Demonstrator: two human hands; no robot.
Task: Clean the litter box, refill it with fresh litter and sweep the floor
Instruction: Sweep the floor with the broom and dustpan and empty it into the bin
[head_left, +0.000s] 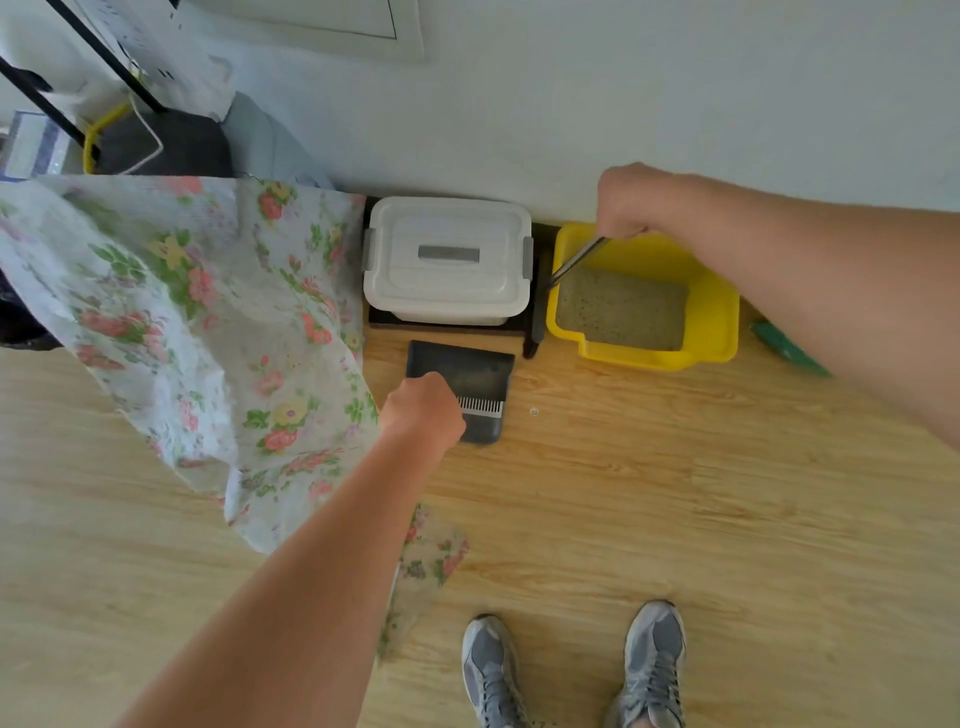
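Observation:
A yellow litter box (717, 312) with sandy litter (621, 306) in it stands on the wood floor against the wall. My right hand (623, 202) hovers over its back left corner and grips a thin metal broom handle (574, 262); the dark broom head (535, 327) stands between the litter box and a white bin. My left hand (423, 410) grips the handle of a dark dustpan (467, 371) with a white comb edge, which lies on the floor in front of the bin.
A white lidded storage bin (447, 257) sits on a dark low stand (452, 328) by the wall. A floral cloth (171, 312) drapes over furniture at left. A green object (789, 348) lies right of the litter box. My grey shoes (571, 670) stand below. A small speck (534, 411) is on the floor.

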